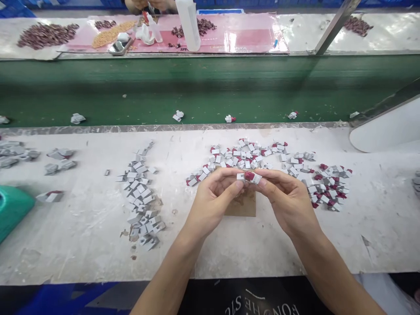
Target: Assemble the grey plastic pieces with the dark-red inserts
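Note:
Both hands meet at the middle of the white table, above a small brown board (244, 206). Between the thumb and fingers of my left hand (218, 192) is a small grey plastic housing (240, 176). My right hand (284, 192) pinches a grey housing with a dark red insert (253, 177). The two parts are side by side; whether they are joined I cannot tell. Just beyond my fingers lies a pile of grey and red parts (247, 153). Another grey and red pile (330, 187) is right of my right hand.
Plain grey housings (142, 192) form a long heap at left. A green container (15, 210) stands at the left edge. Behind runs a green conveyor belt (147, 87) carrying several parts. Across it, a person's hands (151, 5) are near a white bottle (189, 26). A metal post (337, 26) rises at right.

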Available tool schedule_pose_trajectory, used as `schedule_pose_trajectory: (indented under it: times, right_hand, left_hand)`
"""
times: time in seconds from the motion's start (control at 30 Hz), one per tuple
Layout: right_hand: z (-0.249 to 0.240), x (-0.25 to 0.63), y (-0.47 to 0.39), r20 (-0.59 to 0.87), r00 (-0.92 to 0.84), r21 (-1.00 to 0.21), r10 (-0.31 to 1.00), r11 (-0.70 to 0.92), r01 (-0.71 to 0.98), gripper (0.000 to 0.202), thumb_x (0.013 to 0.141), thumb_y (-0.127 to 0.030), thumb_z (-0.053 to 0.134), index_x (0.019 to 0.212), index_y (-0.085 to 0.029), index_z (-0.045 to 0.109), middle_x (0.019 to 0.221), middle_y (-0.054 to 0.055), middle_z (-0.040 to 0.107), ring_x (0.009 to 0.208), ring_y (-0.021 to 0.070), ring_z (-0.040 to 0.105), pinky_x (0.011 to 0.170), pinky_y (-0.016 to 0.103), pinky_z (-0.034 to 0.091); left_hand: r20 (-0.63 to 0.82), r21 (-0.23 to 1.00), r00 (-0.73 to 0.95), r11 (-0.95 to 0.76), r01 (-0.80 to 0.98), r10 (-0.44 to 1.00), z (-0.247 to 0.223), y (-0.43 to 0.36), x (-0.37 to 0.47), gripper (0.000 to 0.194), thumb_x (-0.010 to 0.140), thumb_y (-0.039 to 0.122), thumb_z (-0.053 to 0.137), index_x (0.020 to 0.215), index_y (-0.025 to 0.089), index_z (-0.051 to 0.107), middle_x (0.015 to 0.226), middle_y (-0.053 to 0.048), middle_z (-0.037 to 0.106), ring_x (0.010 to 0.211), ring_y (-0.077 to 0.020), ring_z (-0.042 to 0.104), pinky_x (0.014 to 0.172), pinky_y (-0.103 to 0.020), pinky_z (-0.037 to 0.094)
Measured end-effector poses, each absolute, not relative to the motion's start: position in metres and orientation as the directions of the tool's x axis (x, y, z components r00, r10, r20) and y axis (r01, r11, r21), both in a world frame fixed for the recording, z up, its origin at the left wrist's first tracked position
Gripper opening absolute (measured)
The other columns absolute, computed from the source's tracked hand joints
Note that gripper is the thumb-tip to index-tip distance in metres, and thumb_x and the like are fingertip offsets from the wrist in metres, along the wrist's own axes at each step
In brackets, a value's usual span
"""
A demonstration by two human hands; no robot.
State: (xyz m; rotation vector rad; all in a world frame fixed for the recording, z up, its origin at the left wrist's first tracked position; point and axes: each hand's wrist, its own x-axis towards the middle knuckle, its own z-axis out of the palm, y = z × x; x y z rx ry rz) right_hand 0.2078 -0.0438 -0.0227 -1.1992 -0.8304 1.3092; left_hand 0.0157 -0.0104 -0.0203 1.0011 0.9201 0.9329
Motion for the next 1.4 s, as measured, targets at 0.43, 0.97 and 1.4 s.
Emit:
schedule_pose_trajectory:
  times: [0.43, 0.97, 1.4]
  right_hand:
    - [-0.002, 0.213, 0.023, -0.082, -0.191, -0.986, 0.978, -0.052, 0.156, 0.019, 0.105, -0.039, 0.084, 0.116, -0.027, 0.094, 0.107, 0.007, 0.091, 0.094, 0.0243, 0.086, 0.082, 0.039, 0.073]
    - [-0.001, 0.222, 0.12, -0.048, 0.034, -0.806, 0.998, -0.059, 0.589, 0.05, 0.106, -0.022, 0.067, 0.154, -0.013, 0.077, 0.101, 0.011, 0.084, 0.08, 0.0253, 0.079, 0.081, 0.044, 0.069]
    - [-0.049, 0.254, -0.085, -0.189, 0.216, -0.893, 0.958, -0.259, 0.368, 0.037, 0.102, -0.063, 0.084, 0.109, -0.027, 0.09, 0.097, 0.009, 0.085, 0.082, 0.0268, 0.081, 0.076, 0.042, 0.072]
  left_hand:
    - [-0.129, 0.991, 0.297, 0.115, 0.063, 0.946, -0.001, 0.02, -0.013, 0.019, 0.107, 0.032, 0.079, 0.124, 0.025, 0.079, 0.099, -0.004, 0.084, 0.09, -0.0213, 0.083, 0.081, -0.034, 0.069]
    - [-0.18, 0.862, 0.125, 0.095, 0.498, 0.976, -0.05, 0.219, 0.036, 0.042, 0.112, 0.044, 0.077, 0.146, 0.021, 0.073, 0.148, -0.014, 0.074, 0.124, -0.0283, 0.077, 0.105, -0.051, 0.069]
    - [0.002, 0.757, 0.102, -0.068, 0.65, 0.995, -0.02, 0.176, 0.026, 0.027, 0.103, 0.022, 0.069, 0.128, 0.015, 0.072, 0.138, -0.016, 0.077, 0.125, -0.0272, 0.074, 0.118, -0.046, 0.056]
